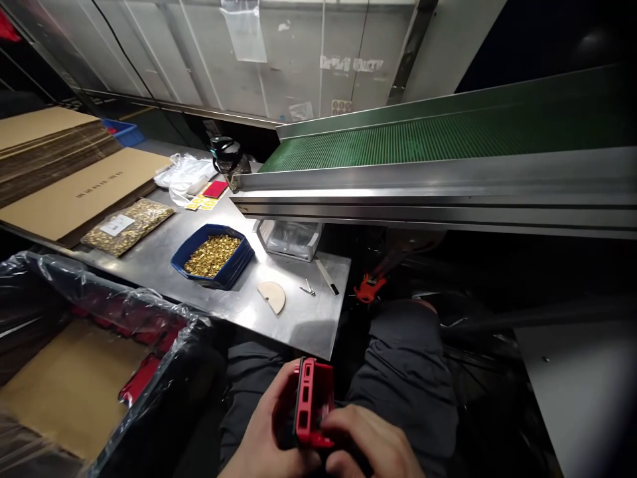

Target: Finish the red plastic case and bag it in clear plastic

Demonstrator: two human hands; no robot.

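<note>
A red plastic housing [307, 401] with rectangular slots along its edge is held upright over my lap. My left hand [271, 431] wraps round its left side and underneath. At its lower right, the bent fingers of my right hand [368, 438] press against the part; whether a small piece is between them is hidden. On the metal table [239, 302] in front stands a blue bin [242, 257] filled with small brass-coloured pieces [213, 255]. Nearer to me lie a half-round beige disc [273, 296], a few small metal pins [308, 288] and a thin strip with a black end [327, 276].
A green conveyor belt [348, 146] slopes up to the right. Cardboard sheets [84, 189] and a bag of brass-coloured pieces [127, 227] are at left. A plastic-lined box [164, 392] holds red parts. A clear tray [288, 240] sits under the conveyor's end.
</note>
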